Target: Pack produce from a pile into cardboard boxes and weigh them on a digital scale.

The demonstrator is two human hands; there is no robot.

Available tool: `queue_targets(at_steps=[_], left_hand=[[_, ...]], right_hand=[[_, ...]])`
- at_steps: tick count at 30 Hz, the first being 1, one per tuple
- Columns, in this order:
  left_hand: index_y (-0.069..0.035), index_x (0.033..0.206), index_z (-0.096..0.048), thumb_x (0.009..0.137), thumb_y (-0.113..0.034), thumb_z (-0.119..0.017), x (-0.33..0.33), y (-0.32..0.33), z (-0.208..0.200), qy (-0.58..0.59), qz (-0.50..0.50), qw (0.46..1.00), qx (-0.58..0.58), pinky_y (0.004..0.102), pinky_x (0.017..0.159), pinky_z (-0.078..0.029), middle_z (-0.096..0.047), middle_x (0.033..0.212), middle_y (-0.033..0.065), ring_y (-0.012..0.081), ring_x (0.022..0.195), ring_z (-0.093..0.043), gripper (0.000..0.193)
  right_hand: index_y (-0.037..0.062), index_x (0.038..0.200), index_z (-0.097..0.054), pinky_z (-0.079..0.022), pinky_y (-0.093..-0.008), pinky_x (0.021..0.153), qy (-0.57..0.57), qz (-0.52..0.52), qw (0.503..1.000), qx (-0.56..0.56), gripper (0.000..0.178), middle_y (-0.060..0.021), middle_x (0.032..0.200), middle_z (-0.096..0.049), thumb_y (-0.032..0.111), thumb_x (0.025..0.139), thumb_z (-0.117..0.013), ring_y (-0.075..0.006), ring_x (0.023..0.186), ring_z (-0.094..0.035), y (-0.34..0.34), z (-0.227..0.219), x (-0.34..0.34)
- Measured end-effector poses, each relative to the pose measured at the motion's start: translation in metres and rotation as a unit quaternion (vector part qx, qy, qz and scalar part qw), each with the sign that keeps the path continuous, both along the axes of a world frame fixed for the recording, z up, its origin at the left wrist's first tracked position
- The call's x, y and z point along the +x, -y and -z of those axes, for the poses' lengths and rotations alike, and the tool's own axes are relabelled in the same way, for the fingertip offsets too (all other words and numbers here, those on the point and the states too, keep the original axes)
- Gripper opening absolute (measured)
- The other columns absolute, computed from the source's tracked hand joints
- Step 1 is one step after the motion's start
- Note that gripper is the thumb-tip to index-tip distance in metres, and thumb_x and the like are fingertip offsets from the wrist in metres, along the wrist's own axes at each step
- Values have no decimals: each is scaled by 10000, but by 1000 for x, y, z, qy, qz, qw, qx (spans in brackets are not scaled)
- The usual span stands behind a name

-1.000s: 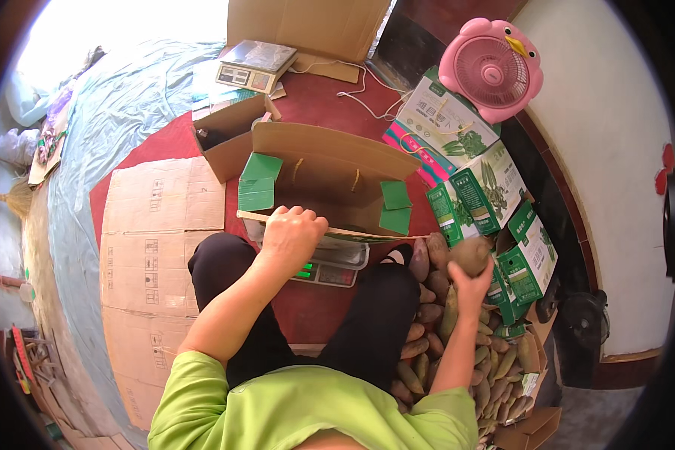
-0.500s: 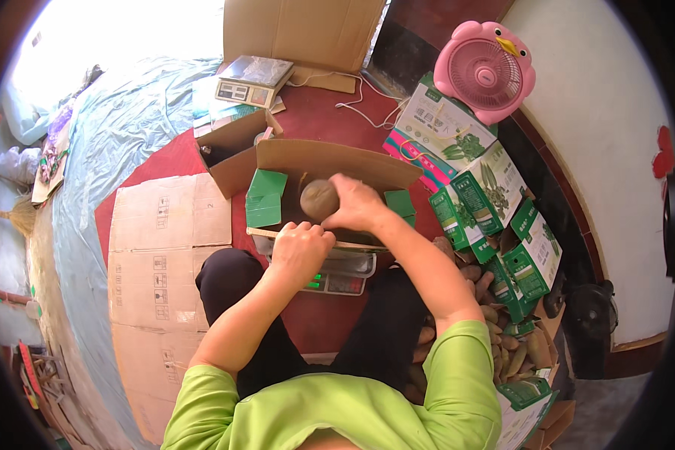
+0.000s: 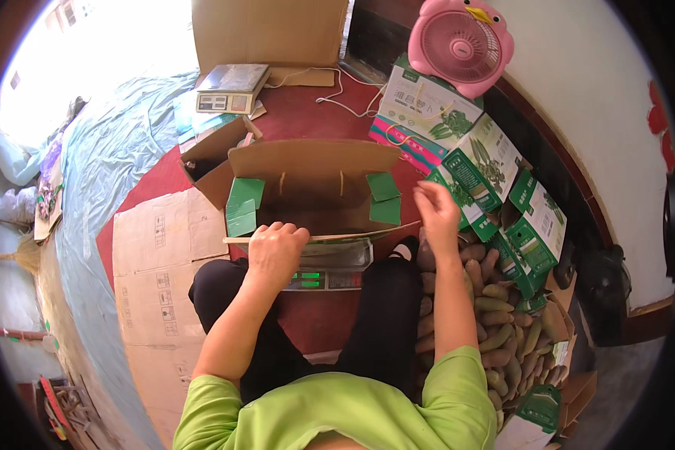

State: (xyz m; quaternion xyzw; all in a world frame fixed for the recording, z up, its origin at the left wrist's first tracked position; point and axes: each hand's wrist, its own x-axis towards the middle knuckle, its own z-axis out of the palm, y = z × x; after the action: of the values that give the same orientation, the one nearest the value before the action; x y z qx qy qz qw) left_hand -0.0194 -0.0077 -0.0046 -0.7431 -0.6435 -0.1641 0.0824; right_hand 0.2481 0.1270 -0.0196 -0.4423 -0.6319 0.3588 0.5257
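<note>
An open cardboard box [image 3: 315, 157] with green side flaps stands between my knees on a weighing scale [image 3: 326, 280] with a lit green display. My left hand [image 3: 277, 253] is closed over the box's near edge, fingers curled around the cardboard. To the right of the box, my right hand [image 3: 438, 216] is raised in the air with loosely bent fingers and nothing visible in it. Below and beside that hand lies a large heap of brown, elongated root tubers [image 3: 495, 322]. The bottom of the box is hidden from this angle.
Green-and-white printed cartons [image 3: 476, 169] line the right side, with a pink bird-shaped fan [image 3: 461, 49] behind them. A second scale [image 3: 232, 88] and a smaller open box [image 3: 221, 154] stand at the back left. Flattened cardboard [image 3: 161, 277] covers the floor at left.
My right hand has left the box and moved right, above the tuber heap; the round brown tuber it held is out of sight. My left hand stays on the box edge.
</note>
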Motion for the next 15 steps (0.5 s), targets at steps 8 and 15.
queue_targets(at_steps=[8, 15], left_hand=[[-125, 702, -608, 734, -206, -641, 8, -8, -2, 6, -17, 1000, 19, 361, 662, -452, -577, 668, 7, 203, 707, -582, 93], [-117, 695, -609, 735, -233, -650, 11, -12, -5, 18, -28, 999, 30, 371, 655, -448, -572, 657, 14, 213, 703, -580, 130]], right_hand=[[31, 1037, -555, -485, -400, 761, 384, 222, 870, -216, 319, -176, 887, -633, 160, 758, -640, -343, 848, -612, 140, 255, 191], [30, 1252, -437, -391, -476, 921, 419, 142, 822, -357, 544, -257, 1279, -445, 273, 789, -588, -408, 1181, -428, 290, 285, 135]])
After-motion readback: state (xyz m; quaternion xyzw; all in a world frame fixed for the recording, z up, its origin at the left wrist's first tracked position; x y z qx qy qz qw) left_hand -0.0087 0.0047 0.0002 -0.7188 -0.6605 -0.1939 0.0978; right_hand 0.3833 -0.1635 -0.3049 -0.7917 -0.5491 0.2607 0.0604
